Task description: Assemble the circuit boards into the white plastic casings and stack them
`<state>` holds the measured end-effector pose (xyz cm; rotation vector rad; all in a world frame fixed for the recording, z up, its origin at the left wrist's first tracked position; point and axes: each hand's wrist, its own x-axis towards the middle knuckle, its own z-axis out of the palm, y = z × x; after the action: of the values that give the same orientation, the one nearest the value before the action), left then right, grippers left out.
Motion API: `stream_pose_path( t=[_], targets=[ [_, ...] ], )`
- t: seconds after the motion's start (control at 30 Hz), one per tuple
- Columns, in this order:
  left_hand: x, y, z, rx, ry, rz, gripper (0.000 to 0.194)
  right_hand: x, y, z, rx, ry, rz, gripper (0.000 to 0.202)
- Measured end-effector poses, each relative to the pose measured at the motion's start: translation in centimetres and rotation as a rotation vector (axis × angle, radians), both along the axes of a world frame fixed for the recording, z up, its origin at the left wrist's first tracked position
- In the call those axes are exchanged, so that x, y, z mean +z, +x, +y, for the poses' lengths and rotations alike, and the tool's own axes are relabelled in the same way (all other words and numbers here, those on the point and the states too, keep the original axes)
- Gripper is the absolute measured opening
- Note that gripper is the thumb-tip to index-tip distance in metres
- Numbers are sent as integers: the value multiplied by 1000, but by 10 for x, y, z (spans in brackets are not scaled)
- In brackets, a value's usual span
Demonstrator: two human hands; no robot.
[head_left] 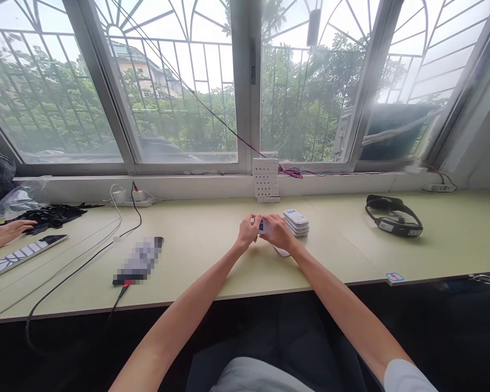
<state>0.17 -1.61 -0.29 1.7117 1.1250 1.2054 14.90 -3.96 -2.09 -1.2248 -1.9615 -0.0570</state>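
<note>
Both hands meet over the table, holding a small white flat block with a dark blue patch (264,226) between them. My left hand (249,228) pinches its left side with bent fingers. Curled over its right side is my right hand (278,231). Just beyond the right hand stands a stack of white, rounded flat blocks (296,220), the top one with a blue mark. Part of another white flat piece (281,251) lies on the table under my right wrist, mostly covered by it.
A white perforated box (266,179) leans near the window sill. On the right lies a black headset with a strap (395,216). A blurred-out dark device (139,261) with cables lies left. At far left, another person's hand (8,234) rests by black straps (51,218) and a phone (24,255).
</note>
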Motion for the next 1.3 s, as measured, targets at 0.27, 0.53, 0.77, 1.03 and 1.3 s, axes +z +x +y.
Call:
stream_pose_path(
  t=[0.27,0.53,0.77,1.03,1.3],
  targets=[
    [-1,3,4,-29,-6,-127,30,-1,18,5,-178,-7,51,51],
    [0,2,3,-17,2,-124,30,0,20,2,-220,-61,-83,53],
    [1,2,2,-2,9,-128,30,8,19,-5,-185,-114,-192,51],
    [2,3,0,1,10,-123,28,9,19,-6,-187,-136,-162,52],
    [1,2,1,9,20,-120,28,10,20,-4,-220,16,2,57]
  ],
)
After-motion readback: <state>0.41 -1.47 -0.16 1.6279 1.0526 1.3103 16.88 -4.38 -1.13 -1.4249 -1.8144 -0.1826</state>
